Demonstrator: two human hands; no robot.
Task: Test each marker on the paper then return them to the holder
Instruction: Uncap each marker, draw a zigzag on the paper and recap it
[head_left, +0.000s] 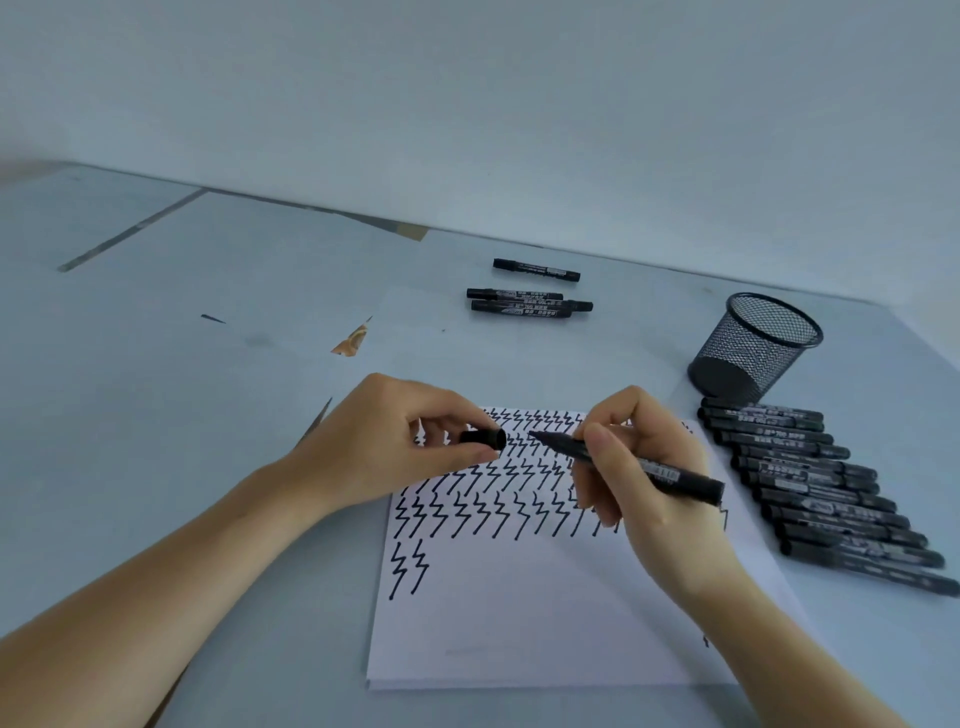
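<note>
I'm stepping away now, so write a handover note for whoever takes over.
Left hand: pinches the cap.
Right hand: grips the uncapped marker, tip above the paper.
Holder: tipped on its side; no markers visible in it.
Done: rows of zigzags fill the upper sheet.
Left: cap this one; row of markers at right and three markers beyond the paper remain outside the holder.

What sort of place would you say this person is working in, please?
Probably an office or test desk: a plain grey table against a bare wall, a mesh pen holder, and a row of black markers beside scribbled paper.
</note>
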